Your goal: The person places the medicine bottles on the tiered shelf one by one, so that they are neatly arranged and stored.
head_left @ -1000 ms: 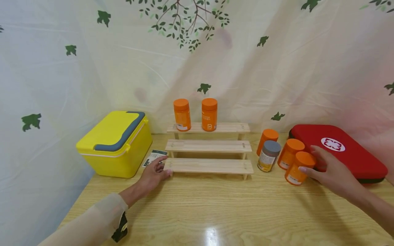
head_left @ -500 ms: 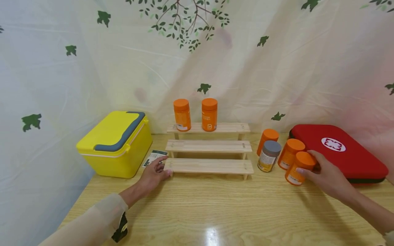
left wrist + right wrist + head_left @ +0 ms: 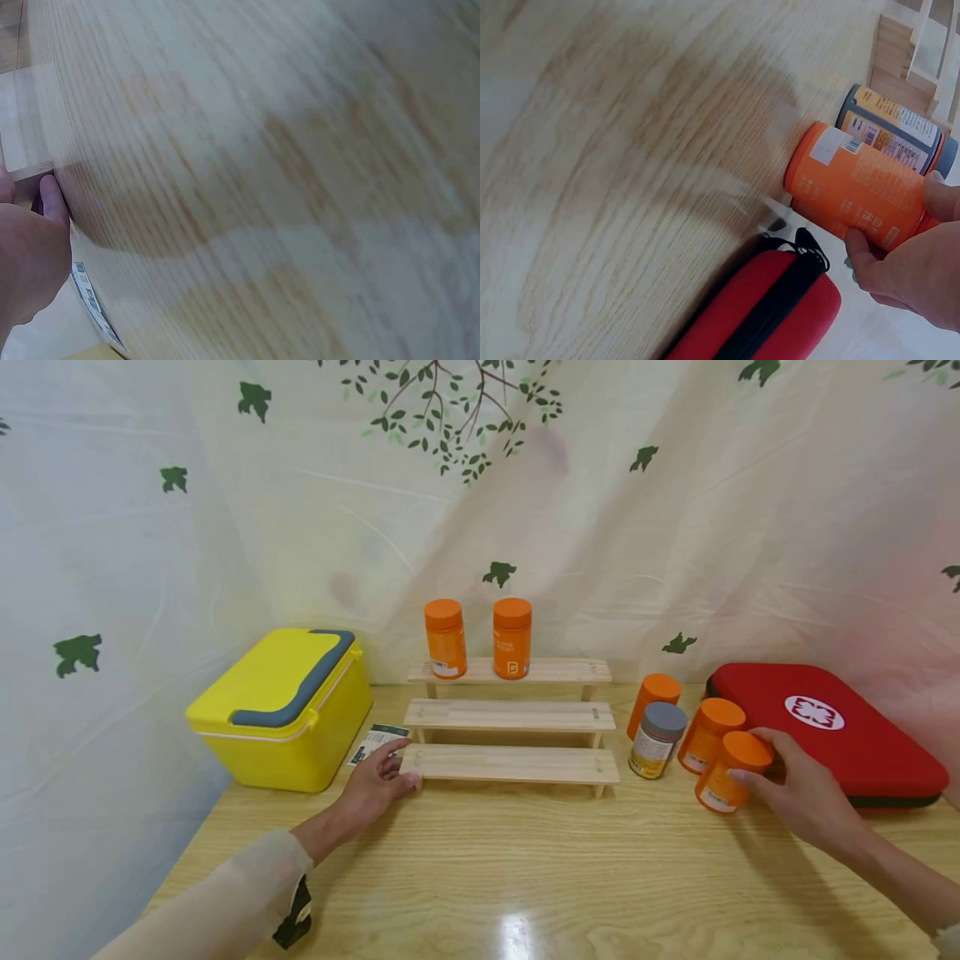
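My right hand [image 3: 813,789] grips the nearest orange bottle [image 3: 727,777] near its top, thumb on the near side and fingers behind. The bottle stands upright on the table; in the right wrist view the orange bottle [image 3: 855,187] has a white barcode label. Close beside it are another orange bottle [image 3: 708,739], a grey-capped bottle [image 3: 651,750] and an orange bottle [image 3: 647,697] behind. On the left, my left hand [image 3: 372,789] pinches the left end of the lowest step of a three-step wooden rack [image 3: 510,764]. Two orange bottles, one at left [image 3: 447,647], stand on its top step.
A yellow box [image 3: 277,710] with a blue-grey handle stands at the left, a printed card [image 3: 375,743] beside it. The red case [image 3: 855,735] with a white emblem lies behind my right hand. A leaf-patterned cloth [image 3: 360,568] hangs behind the table.
My right hand has come in from the right and down, and its fingers have closed on the nearest orange bottle. The left hand has stayed on the rack.
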A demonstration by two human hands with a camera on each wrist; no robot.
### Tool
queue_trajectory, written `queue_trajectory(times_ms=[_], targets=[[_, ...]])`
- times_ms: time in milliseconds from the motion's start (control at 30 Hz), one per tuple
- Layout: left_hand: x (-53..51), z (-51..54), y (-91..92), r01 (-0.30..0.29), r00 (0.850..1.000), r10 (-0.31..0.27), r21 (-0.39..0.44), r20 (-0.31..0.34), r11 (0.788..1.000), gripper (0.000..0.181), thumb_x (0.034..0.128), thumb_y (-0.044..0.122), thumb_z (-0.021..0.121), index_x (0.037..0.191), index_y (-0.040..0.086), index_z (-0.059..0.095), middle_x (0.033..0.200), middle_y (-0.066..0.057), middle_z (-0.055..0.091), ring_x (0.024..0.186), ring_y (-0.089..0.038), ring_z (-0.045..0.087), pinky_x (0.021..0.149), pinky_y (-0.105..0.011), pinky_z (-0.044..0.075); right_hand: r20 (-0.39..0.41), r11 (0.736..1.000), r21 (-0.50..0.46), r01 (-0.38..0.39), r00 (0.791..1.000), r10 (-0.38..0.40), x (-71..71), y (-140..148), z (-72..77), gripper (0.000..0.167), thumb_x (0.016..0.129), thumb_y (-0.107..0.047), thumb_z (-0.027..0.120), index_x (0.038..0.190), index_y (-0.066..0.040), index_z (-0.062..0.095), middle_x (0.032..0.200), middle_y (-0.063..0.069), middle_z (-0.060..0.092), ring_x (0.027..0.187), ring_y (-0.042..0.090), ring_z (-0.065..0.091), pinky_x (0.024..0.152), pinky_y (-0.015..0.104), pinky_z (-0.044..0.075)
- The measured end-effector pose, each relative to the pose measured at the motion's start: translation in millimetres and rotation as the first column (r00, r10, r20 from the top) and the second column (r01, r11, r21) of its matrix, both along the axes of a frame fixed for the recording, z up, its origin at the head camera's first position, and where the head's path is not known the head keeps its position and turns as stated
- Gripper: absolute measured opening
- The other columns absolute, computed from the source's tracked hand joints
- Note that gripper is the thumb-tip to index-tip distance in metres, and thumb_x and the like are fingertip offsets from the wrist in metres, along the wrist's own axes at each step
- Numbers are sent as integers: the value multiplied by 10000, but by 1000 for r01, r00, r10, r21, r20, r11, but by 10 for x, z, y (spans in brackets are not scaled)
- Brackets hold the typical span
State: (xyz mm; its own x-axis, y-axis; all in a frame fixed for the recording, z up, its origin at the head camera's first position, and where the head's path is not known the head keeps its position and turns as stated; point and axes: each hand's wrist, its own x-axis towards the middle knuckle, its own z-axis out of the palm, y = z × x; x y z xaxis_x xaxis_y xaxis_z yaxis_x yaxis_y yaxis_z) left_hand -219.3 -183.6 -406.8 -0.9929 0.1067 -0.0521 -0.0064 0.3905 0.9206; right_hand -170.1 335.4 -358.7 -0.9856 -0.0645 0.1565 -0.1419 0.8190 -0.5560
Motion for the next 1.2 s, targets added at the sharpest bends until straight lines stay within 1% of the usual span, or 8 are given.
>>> queue_trajectory(times_ms=[100, 200, 467, 633, 700, 800, 1000, 1200], targets=[[2, -3, 0, -4, 1000, 4, -2, 6, 1000, 589, 927, 64, 619, 1460, 95, 370, 1204, -166, 631, 965, -197, 606, 886, -307, 516, -23, 1000, 3, 5, 1000, -5, 31, -25, 16, 716, 905, -294, 678, 1412, 44, 303, 1253, 307, 445, 1005, 434, 482, 743, 277, 533], [0, -8, 3, -12, 1000, 12, -6, 18, 1000, 590, 923, 67, 625, 1458, 113, 379, 1201, -148, 634, 963, -193, 604, 888, -308, 516, -51, 1000, -10, -1, 999, 1, 66, -61, 75, 716, 893, -272, 697, 1420, 28, 316, 1252, 295, 460, 982, 420, 518, 639, 85, 435], [-19, -12, 15, -17, 1000, 17, -17, 19, 1000, 593, 925, 59, 621, 1460, 133, 377, 1201, -131, 635, 969, -188, 594, 903, -323, 509, -171, 998, -32, -60, 984, 54, 151, -171, 360, 651, 861, -192, 736, 1390, -7, 405, 1216, 230, 528, 943, 387, 578, 673, 12, 411], [-7, -8, 18, -29, 999, 29, -13, 23, 999, 592, 925, 54, 620, 1461, 124, 378, 1205, -144, 632, 963, -190, 598, 888, -305, 515, -186, 993, -60, -103, 978, 90, 152, -263, 549, 637, 859, -143, 734, 1393, -15, 410, 1242, 205, 507, 936, 123, 594, 693, 10, 419], [-2, -7, 19, -31, 999, 31, -13, 22, 999, 592, 925, 54, 620, 1461, 116, 377, 1208, -153, 629, 962, -193, 601, 885, -305, 517, -195, 990, -70, -121, 975, 105, 144, -303, 623, 620, 860, -129, 731, 1387, -27, 421, 1241, 179, 509, 900, -38, 549, 691, 24, 437], [-5, -13, 19, -31, 999, 32, -13, 26, 999, 593, 925, 54, 619, 1462, 116, 375, 1214, -156, 626, 966, -193, 603, 894, -317, 517, -213, 985, -88, -151, 968, 129, 113, -375, 728, 597, 860, -116, 729, 1375, -34, 437, 1229, 165, 517, 888, -155, 493, 690, 36, 450], [-4, -11, 23, -29, 999, 29, -10, 30, 1000, 596, 926, 54, 616, 1465, 124, 370, 1212, -147, 627, 950, -184, 607, 893, -323, 519, -202, 980, -106, -168, 969, 145, 21, -493, 947, 591, 886, -151, 706, 1401, -64, 429, 1246, 147, 540, 904, -150, 508, 702, 49, 459], [1, 0, 0, -22, 1000, 22, 1, 21, 1000, 592, 929, 52, 612, 1465, 113, 367, 1207, -159, 627, 952, -186, 607, 869, -288, 523, -148, 973, -168, -157, 980, 132, -134, -618, 1151, 582, 905, -236, 686, 1420, -193, 417, 1260, 36, 545, 949, -90, 551, 741, 76, 466]])
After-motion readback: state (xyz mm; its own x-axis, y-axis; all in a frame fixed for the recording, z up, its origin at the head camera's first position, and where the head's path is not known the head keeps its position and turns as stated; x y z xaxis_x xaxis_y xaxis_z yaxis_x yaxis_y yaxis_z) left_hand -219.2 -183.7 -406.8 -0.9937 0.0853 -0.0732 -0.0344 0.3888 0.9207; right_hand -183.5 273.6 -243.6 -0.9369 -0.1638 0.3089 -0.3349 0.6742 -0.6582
